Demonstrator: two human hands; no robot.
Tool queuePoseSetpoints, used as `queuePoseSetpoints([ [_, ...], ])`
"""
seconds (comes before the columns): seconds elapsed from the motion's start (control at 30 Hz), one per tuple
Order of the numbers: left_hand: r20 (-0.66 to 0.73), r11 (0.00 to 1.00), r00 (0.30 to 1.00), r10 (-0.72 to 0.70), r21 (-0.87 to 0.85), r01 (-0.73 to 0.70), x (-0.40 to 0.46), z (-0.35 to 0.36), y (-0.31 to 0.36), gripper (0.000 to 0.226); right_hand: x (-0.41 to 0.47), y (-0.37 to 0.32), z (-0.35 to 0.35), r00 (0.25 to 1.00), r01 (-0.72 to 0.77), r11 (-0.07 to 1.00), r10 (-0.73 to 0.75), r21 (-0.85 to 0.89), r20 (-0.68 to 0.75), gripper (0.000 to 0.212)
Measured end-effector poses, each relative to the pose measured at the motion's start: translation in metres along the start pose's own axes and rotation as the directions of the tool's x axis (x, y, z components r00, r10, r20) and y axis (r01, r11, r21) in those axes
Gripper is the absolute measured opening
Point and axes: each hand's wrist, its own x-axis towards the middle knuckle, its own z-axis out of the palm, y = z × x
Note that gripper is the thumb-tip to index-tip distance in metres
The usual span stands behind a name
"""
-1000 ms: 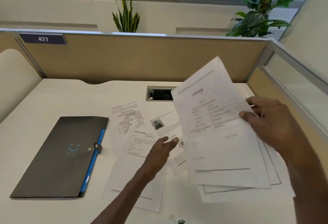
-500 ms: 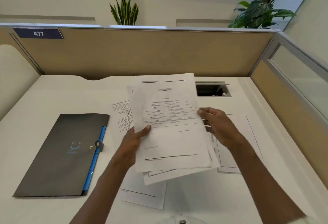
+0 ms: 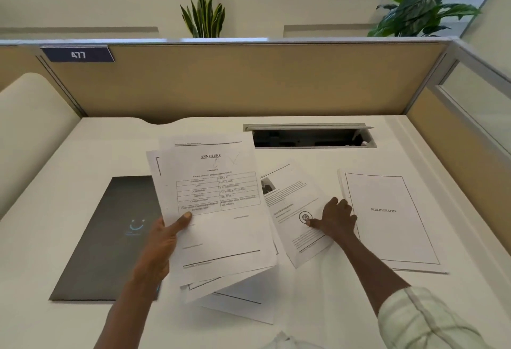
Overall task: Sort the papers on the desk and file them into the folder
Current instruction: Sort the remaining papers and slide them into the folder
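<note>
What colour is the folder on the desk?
Dark grey folder with a pale blue smiley mark; head view.

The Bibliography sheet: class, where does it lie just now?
In the head view the Bibliography sheet lies flat on the desk's right side, just right of the right hand.
</note>
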Motion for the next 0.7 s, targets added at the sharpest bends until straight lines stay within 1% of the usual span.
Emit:
queuePoseSetpoints([
  [0.07, -0.045, 0.999, 0.999, 0.008, 0.046, -0.006, 0.0, -0.007, -0.003, 0.013, 0.006, 0.002, -0.005, 0.998, -0.029, 0.999, 0.031, -0.042, 0.051, 0.106],
  [0.13, -0.086, 0.998, 0.996, 0.012, 0.062, -0.007, 0.001, -0.013, -0.006, 0.014, 0.01, 0.006, -0.006, 0.995, -0.044, 0.998, 0.048, -0.045, 0.09, 0.111],
  [0.2, -0.113, 0.998, 0.994, 0.01, 0.064, -0.003, 0.001, -0.018, -0.009, 0.019, 0.012, 0.009, -0.005, 0.992, -0.059, 0.998, 0.062, -0.027, 0.108, 0.109],
  [0.27, -0.13, 0.997, 0.991, 0.018, 0.083, -0.007, 0.001, -0.022, -0.011, 0.02, 0.012, 0.011, -0.004, 0.992, -0.079, 0.997, 0.076, 0.023, 0.096, 0.098],
  [0.3, -0.135, 0.995, 0.991, 0.021, 0.101, -0.008, 0.002, -0.023, -0.012, 0.018, 0.011, 0.011, -0.004, 0.995, -0.076, 0.994, 0.071, 0.08, 0.064, 0.086],
  [0.33, -0.143, 0.992, 0.99, 0.022, 0.123, -0.005, 0.003, -0.025, -0.014, 0.015, 0.009, 0.012, -0.004, 0.999, -0.054, 0.983, 0.053, 0.173, 0.012, 0.069],
  [0.4, -0.164, 0.985, 0.986, 0.031, 0.17, -0.003, 0.005, -0.027, -0.018, 0.011, 0.005, 0.012, -0.006, 0.994, 0.031, 0.909, 0.014, 0.416, -0.106, 0.027],
  [0.43, -0.175, 0.98, 0.984, 0.043, 0.198, -0.007, 0.006, -0.027, -0.02, 0.01, 0.001, 0.012, -0.008, 0.988, 0.075, 0.86, 0.005, 0.505, -0.155, 0.015],
  [0.5, -0.187, 0.966, 0.98, 0.07, 0.258, -0.02, 0.01, -0.025, -0.023, 0.01, -0.005, 0.01, -0.018, 0.971, 0.159, 0.794, -0.018, 0.586, -0.239, 0.013],
  [0.6, -0.196, 0.959, 0.977, 0.087, 0.282, -0.029, 0.017, -0.019, -0.023, 0.019, -0.012, 0.006, -0.04, 0.94, 0.252, 0.75, -0.04, 0.612, -0.339, 0.014],
  [0.67, -0.201, 0.957, 0.975, 0.095, 0.289, -0.034, 0.022, -0.012, -0.021, 0.027, -0.017, 0.005, -0.056, 0.916, 0.293, 0.708, -0.016, 0.643, -0.4, 0.018],
  [0.7, -0.2, 0.955, 0.974, 0.105, 0.294, -0.042, 0.024, -0.008, -0.021, 0.028, -0.021, 0.004, -0.063, 0.917, 0.294, 0.671, 0.004, 0.681, -0.4, 0.018],
])
